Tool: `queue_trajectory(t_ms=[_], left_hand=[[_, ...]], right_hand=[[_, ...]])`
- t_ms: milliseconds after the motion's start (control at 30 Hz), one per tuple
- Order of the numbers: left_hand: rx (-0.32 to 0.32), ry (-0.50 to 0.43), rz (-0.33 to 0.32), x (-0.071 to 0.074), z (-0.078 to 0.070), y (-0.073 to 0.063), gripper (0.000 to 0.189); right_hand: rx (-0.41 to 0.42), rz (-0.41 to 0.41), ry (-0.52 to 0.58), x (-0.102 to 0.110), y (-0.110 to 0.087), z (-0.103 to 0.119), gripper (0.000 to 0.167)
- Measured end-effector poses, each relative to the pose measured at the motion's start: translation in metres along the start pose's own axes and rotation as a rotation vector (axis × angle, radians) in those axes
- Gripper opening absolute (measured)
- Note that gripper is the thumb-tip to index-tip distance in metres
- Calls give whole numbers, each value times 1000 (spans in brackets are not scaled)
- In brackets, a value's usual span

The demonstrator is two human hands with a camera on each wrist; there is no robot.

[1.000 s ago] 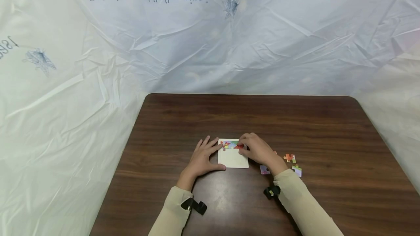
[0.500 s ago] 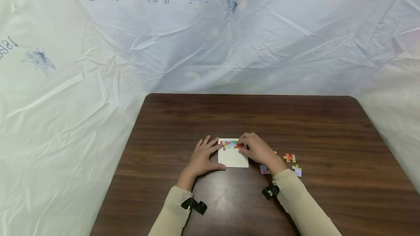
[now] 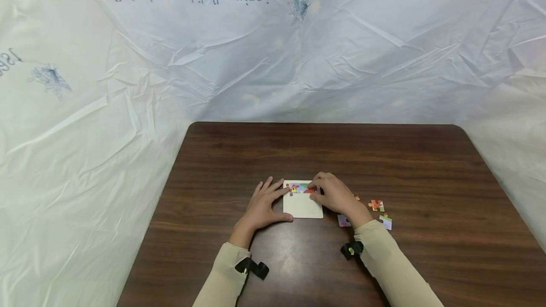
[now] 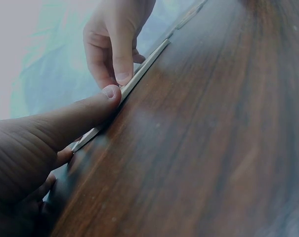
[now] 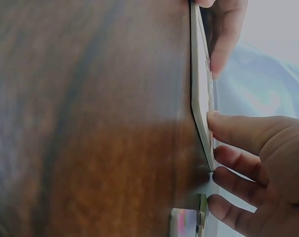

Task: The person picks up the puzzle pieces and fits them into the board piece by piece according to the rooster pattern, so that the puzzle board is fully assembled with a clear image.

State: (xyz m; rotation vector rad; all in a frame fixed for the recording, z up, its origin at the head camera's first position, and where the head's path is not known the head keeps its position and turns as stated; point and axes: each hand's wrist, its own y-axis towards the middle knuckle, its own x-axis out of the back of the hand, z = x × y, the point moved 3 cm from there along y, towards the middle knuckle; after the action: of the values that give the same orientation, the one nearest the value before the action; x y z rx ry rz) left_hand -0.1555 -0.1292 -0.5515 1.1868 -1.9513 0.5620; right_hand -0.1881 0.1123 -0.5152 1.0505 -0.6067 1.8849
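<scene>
A white puzzle board (image 3: 304,208) lies on the table, with a row of colourful puzzle pieces (image 3: 300,187) along its far edge. My left hand (image 3: 261,207) steadies the board from the left, fingers spread, index fingertip over the row's left end and thumb (image 4: 97,106) at the near corner. At the row's right end, my right hand (image 3: 334,195) pinches a red and green puzzle piece (image 3: 310,191) between thumb and fingers, close on the board. Its thumb (image 5: 233,129) shows at the board's edge in the right wrist view; the fingertips partly hide the piece.
To the right of the board lie several loose pieces: an orange one (image 3: 377,205), a purple and green one (image 3: 386,222) and a purple one (image 3: 344,221) partly behind the right wrist. The brown wooden table (image 3: 239,155) ends at a pale hanging sheet (image 3: 256,84).
Almost nothing differs. The right forearm has shifted very slightly left, while both hands keep their places on the board and the piece.
</scene>
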Motion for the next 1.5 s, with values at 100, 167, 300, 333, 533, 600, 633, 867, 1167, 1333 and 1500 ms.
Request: queue_trajectory(t_ms=[100, 167, 300, 333, 533, 600, 633, 867, 1167, 1333, 1500], left_hand=[[6, 6, 3, 0, 0, 0, 89], [12, 8, 7, 0, 1, 0, 89], [2, 7, -1, 1, 0, 1, 88], [1, 8, -2, 1, 0, 1, 88], [-9, 15, 0, 0, 0, 0, 88], [-7, 18, -1, 0, 0, -1, 88], [-4, 18, -2, 0, 0, -1, 88], [5, 24, -3, 0, 0, -1, 88], [10, 17, 2, -1, 0, -1, 90], [14, 19, 5, -2, 1, -1, 91], [8, 13, -1, -1, 1, -1, 90]], right_hand=[[-5, -2, -1, 0, 1, 0, 23], [-5, -6, -3, 0, 1, 1, 23], [10, -7, 1, 2, 1, 2, 23], [17, -5, 9, 2, 0, 1, 23], [54, -19, 81, 6, -4, -3, 21], [59, -37, 89, 9, -6, -5, 21], [59, -44, 90, 11, -7, -6, 22], [30, -62, 71, 20, -14, -11, 25], [-15, -73, 29, 30, -33, -27, 27], [-6, -76, 10, 33, -40, -35, 26], [17, -67, -28, 34, -47, -37, 23]])
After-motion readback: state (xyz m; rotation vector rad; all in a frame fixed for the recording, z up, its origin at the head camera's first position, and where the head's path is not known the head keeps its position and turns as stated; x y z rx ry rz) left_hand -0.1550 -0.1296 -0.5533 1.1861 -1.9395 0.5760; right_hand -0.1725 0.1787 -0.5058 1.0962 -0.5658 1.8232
